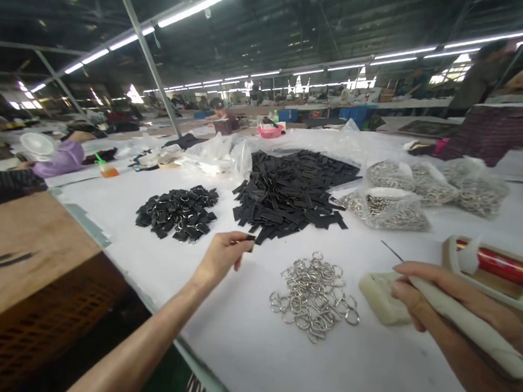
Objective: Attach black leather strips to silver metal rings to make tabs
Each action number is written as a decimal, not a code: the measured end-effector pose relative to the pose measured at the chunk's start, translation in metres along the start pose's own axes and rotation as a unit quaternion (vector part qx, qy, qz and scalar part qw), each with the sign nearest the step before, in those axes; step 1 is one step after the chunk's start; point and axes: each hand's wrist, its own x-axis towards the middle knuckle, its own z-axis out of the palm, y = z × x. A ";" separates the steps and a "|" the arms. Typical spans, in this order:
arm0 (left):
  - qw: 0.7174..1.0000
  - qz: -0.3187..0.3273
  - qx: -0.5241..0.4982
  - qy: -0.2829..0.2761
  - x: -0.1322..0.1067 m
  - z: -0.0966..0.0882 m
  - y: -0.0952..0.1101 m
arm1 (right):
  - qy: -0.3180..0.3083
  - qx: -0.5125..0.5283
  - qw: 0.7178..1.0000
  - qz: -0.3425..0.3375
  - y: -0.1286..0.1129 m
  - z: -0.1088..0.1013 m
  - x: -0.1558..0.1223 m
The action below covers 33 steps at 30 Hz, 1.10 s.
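Tabletop (pixel 240 351), white and broad, carries everything near the hands. Largest on it is the heap of black strips (pixel 296 189); picking from its near edge, one strip at a time, should save digging. To its right sit clear bags of metal rings (pixel 429 185). To its left lies a pile of black tabs (pixel 178 212) with metal showing among them, best kept well apart from the strips so that the two never mix.

Loose rings (pixel 312 293) lie between the hands, overlapping, so lifting just one calls for a careful fingertip.

The right hand (pixel 475 300) wraps its fingers around a pale-handled tool (pixel 456 308), the thin dark tip pointing ahead and leftward. A firm but relaxed hold suits it, with that tip turned away from the other hand's fingers. A pale block (pixel 384 296) rests by the thumb; whether they touch, I cannot tell.

Smallest is the black piece (pixel 250 242), just beside the heap's near edge, held in a narrow pinch by the left hand (pixel 225 250). Fingers partly cover it; gripping by one end would leave more of it exposed.
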 end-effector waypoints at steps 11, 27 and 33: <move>0.951 0.155 0.256 0.079 0.050 -0.005 -0.026 | -0.050 -0.026 0.998 -0.016 0.013 0.011 -0.005; 0.929 0.081 0.361 0.002 0.095 0.065 -0.027 | -0.073 -0.044 0.994 -0.063 0.019 0.014 -0.002; 0.941 0.082 0.327 -0.012 0.056 0.079 -0.017 | -0.120 -0.023 0.991 -0.057 0.024 0.021 -0.010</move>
